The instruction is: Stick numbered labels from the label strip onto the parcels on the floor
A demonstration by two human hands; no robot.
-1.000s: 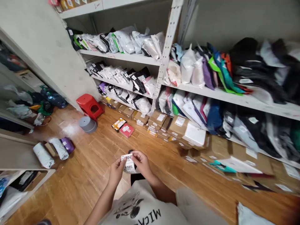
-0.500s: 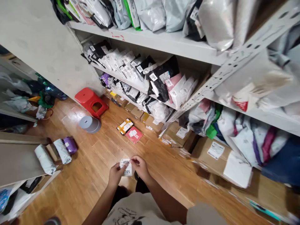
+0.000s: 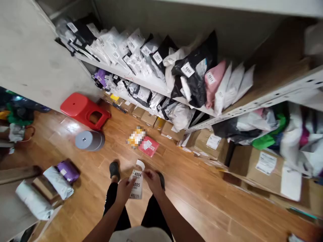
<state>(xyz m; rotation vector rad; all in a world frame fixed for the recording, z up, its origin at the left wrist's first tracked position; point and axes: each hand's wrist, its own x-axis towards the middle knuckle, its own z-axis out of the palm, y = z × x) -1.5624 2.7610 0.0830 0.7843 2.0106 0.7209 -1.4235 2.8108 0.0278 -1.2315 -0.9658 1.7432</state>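
A strip of white number labels [image 3: 137,186], printed 4004, 4005 and 4011, is held in front of my body over the floor. My left hand [image 3: 126,189] is closed on its left edge, thumb lying across the front. At the upper right edge, my right hand [image 3: 152,181] pinches the strip near the 4004 label. The strip's white top end [image 3: 140,164] curls over above my fingers. Beyond the hands, a red packet [image 3: 148,146] lies on the wooden floor beside a blurred yellow-and-white packet [image 3: 136,137].
Shelves ahead hold bagged parcels with number labels, among them a black parcel [image 3: 195,79] and a pink parcel [image 3: 214,79]. Cardboard boxes [image 3: 204,143] line the floor beneath. A red stool [image 3: 83,109], a grey bin [image 3: 90,140] and a purple parcel [image 3: 68,170] stand or lie left.
My view has tilted and moved nearer the middle shelf. More of the label strip shows, including 4011 and a curled top end. Both hands keep hold of it.
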